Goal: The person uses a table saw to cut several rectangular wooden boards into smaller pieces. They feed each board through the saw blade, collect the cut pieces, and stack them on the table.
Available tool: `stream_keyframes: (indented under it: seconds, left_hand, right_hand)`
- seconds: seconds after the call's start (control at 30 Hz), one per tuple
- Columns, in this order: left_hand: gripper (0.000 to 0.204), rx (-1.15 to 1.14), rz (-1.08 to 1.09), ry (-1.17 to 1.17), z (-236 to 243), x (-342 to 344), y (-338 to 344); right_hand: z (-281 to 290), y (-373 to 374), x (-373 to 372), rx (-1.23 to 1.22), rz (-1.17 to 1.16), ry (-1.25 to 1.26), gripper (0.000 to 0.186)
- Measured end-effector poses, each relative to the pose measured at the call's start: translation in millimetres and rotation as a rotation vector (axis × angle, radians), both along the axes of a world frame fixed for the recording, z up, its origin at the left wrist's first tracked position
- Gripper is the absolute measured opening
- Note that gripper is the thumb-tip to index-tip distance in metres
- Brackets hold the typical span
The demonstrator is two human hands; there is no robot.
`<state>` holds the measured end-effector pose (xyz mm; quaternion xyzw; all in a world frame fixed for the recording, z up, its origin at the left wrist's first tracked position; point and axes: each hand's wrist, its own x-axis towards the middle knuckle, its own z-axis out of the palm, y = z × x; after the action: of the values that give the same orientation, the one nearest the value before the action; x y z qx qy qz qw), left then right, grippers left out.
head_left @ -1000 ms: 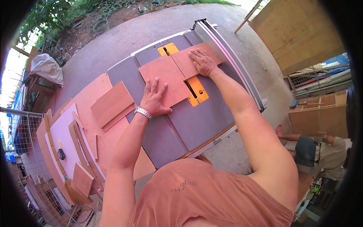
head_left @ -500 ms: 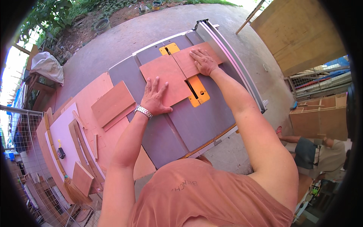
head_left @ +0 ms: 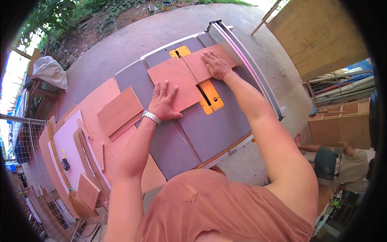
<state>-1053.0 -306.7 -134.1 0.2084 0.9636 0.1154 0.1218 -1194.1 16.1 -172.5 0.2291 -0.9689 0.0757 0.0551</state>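
Observation:
Two reddish-brown wood panels lie side by side on a grey table saw top (head_left: pixel 225 125), with a narrow gap between them. My left hand (head_left: pixel 162 104), wearing a metal watch, rests fingers spread on the near left edge of the left panel (head_left: pixel 181 82). On the right panel (head_left: pixel 199 66), my right hand (head_left: pixel 216 64) lies flat, fingers stretched out. Beneath the panels runs a yellow insert plate (head_left: pixel 216 101) with a dark slot, showing at both ends. Whether a blade stands in the slot, I cannot tell.
A long fence (head_left: pixel 252 66) borders the saw's right side. To the left, a wood-topped surface holds stacked boards (head_left: pixel 121 111), thin strips, a tape measure (head_left: pixel 65 163) and a broom (head_left: pixel 76 201). Another person (head_left: pixel 334 161) is at the lower right. A large wooden sheet (head_left: pixel 320 36) stands far right.
My left hand and the left panel have shifted slightly left, widening the gap a little. My right hand and the right panel stay nearly where they were.

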Motion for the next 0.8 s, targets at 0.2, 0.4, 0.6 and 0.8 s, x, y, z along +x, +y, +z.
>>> stream_keyframes:
  seconds: [0.2, 0.4, 0.6, 0.8]
  left_hand:
    - [0.122, 0.002, -0.003, -0.006, 1, -5, -3]
    - [0.122, 0.0, -0.005, 0.002, 0, -8, -4]
    - [0.123, -0.001, -0.005, 0.007, 0, -12, -5]
    - [0.122, 0.002, 0.001, -0.002, 0, -17, -7]
  right_hand:
    - [-1, -1, -4, 0.01, 0.003, 0.01, 0.052]
    - [-1, -2, -5, 0.014, 0.0, 0.004, 0.052]
    - [-2, -2, -8, 0.004, 0.004, -0.009, 0.053]
    - [-2, -3, -12, -0.004, 0.008, -0.009, 0.053]
